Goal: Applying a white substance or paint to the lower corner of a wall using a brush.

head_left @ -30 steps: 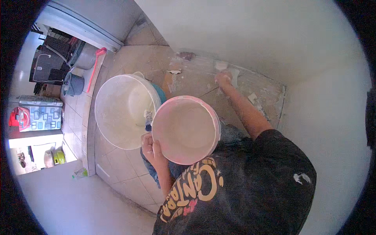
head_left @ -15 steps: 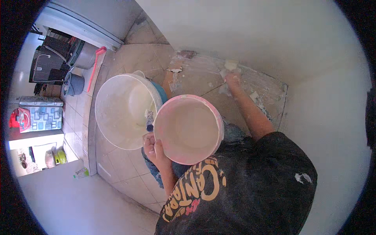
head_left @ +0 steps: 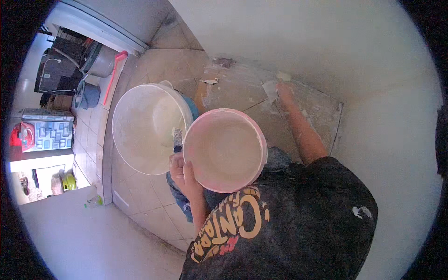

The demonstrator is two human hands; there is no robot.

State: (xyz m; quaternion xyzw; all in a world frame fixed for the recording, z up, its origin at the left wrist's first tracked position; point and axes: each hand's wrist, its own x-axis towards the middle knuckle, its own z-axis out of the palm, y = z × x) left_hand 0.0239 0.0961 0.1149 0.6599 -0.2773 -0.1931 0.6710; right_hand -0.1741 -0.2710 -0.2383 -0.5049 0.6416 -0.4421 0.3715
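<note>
My left hand (head_left: 183,173) is closed on the rim of a pink-rimmed bucket (head_left: 224,150), thumb on the outside, holding it in front of my body. Just above those fingers a dark-handled tool (head_left: 177,140), smeared white, leans over the edge of a larger white bucket (head_left: 140,128); whether my fingers touch it I cannot tell. My right arm reaches down to the wall's foot, where my right hand (head_left: 285,92) is closed around a pale yellow piece (head_left: 283,76) of unclear kind. Beside its fingers is a thin whitish sheet or blade (head_left: 269,90).
A white wall (head_left: 326,37) rises beyond the right hand. Whitish smears mark the tiled floor (head_left: 252,105). Farther left stand a grey bucket (head_left: 87,95), a red-handled stick (head_left: 112,79) and a clear green bottle (head_left: 94,201).
My right hand has moved slightly right along the wall's foot with the pale yellow piece. The whitish sheet shows more clearly. My left hand keeps hold of the bucket; the view has shifted a little.
</note>
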